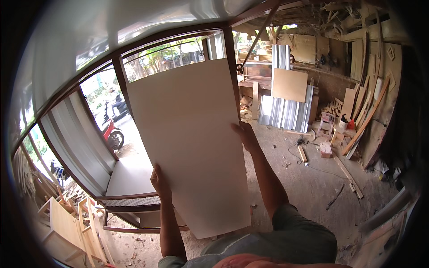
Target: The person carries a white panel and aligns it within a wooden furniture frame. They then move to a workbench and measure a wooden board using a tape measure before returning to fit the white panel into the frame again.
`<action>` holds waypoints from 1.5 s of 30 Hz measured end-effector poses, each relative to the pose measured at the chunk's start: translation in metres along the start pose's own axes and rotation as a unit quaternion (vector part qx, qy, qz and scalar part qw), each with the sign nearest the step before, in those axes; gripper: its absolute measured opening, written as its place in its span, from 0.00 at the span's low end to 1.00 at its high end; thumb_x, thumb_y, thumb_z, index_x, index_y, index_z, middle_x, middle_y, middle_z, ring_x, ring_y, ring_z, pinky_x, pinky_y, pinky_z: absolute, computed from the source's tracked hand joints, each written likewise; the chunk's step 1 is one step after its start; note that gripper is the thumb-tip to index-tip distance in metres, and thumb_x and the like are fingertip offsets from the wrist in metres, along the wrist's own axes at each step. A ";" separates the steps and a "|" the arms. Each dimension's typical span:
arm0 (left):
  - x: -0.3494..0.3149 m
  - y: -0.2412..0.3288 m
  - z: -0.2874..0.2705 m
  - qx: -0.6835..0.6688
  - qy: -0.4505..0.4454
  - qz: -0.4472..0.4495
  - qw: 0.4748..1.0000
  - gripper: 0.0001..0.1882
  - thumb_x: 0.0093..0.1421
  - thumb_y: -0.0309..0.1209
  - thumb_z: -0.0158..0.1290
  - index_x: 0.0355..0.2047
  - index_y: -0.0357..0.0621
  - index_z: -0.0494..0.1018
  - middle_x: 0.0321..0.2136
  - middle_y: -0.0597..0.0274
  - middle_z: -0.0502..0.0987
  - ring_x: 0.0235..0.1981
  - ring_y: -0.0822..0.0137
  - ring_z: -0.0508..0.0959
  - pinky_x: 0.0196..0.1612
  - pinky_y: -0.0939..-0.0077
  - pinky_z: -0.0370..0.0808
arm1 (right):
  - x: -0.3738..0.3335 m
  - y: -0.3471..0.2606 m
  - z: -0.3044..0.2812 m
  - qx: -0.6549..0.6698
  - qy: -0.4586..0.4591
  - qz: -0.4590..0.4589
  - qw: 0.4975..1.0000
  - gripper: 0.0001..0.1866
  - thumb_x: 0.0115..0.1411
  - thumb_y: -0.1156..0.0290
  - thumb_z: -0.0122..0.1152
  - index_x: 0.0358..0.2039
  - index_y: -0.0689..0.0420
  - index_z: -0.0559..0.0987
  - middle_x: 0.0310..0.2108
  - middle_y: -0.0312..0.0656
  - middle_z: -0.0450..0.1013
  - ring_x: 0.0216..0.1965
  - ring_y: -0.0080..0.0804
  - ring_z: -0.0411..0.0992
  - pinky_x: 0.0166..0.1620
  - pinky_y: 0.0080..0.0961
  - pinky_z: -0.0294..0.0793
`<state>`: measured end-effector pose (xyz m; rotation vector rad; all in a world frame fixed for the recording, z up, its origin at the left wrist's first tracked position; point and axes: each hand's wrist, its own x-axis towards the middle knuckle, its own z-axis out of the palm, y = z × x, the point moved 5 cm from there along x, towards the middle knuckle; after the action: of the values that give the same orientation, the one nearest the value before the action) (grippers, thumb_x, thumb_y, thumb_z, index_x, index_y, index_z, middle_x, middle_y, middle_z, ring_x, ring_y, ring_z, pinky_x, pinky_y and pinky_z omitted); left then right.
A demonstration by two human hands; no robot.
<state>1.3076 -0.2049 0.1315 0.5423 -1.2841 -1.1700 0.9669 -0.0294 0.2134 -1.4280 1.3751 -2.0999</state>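
Note:
A large pale rectangular panel (192,147) is held up in front of me, tilted slightly, its long sides running from near my body up toward the metal frame. My left hand (161,182) grips its left edge low down. Higher on the opposite edge, my right hand (246,135) is closed with the thumb lying over the panel's face; the other fingers are mostly hidden behind it. Behind the panel stands a brown metal frame (119,73) with corrugated sheet walls and a white shelf (132,176), part of which the panel covers.
A shiny sheet roof (147,18) hangs overhead at upper left. Wooden pieces (67,223) lie at lower left. Corrugated sheets (286,111) and a tan board (290,85) lean at the back. A cable (321,165), timber strips (346,174) and a small stool (326,123) are on the right floor.

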 end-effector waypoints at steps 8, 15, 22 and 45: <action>-0.011 0.011 -0.001 0.030 0.023 0.006 0.999 0.28 0.72 0.53 0.45 0.27 0.40 0.74 0.18 0.75 0.69 0.21 0.83 0.64 0.24 0.82 0.61 | -0.003 0.008 -0.004 0.104 -0.048 -0.004 0.993 0.25 0.63 0.56 0.64 0.49 0.65 0.80 0.40 0.39 0.79 0.41 0.26 0.76 0.46 0.27 0.75; -0.016 0.015 -0.001 0.052 0.045 0.023 0.997 0.28 0.72 0.52 0.45 0.29 0.37 0.75 0.19 0.73 0.70 0.23 0.80 0.66 0.26 0.80 0.65 | -0.004 0.016 -0.006 0.103 -0.031 -0.007 0.994 0.24 0.63 0.57 0.66 0.48 0.65 0.80 0.40 0.39 0.79 0.40 0.25 0.75 0.44 0.27 0.75; -0.015 0.015 -0.005 0.053 0.067 0.027 0.996 0.27 0.72 0.49 0.46 0.29 0.35 0.75 0.20 0.72 0.71 0.23 0.79 0.68 0.27 0.77 0.67 | 0.010 0.029 -0.013 0.114 -0.078 -0.019 0.990 0.25 0.60 0.58 0.69 0.51 0.64 0.79 0.45 0.39 0.78 0.46 0.27 0.74 0.51 0.30 0.72; -0.019 0.006 -0.020 0.047 0.052 -0.006 0.998 0.27 0.71 0.48 0.48 0.29 0.32 0.75 0.19 0.67 0.72 0.23 0.78 0.68 0.27 0.76 0.68 | -0.018 0.008 -0.002 0.065 -0.019 -0.008 0.998 0.31 0.61 0.50 0.64 0.50 0.67 0.76 0.39 0.40 0.75 0.38 0.28 0.74 0.39 0.28 0.74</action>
<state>1.3309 -0.1916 0.1227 0.6727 -1.2535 -1.0811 0.9716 -0.0204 0.1965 -1.4230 1.1941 -2.1191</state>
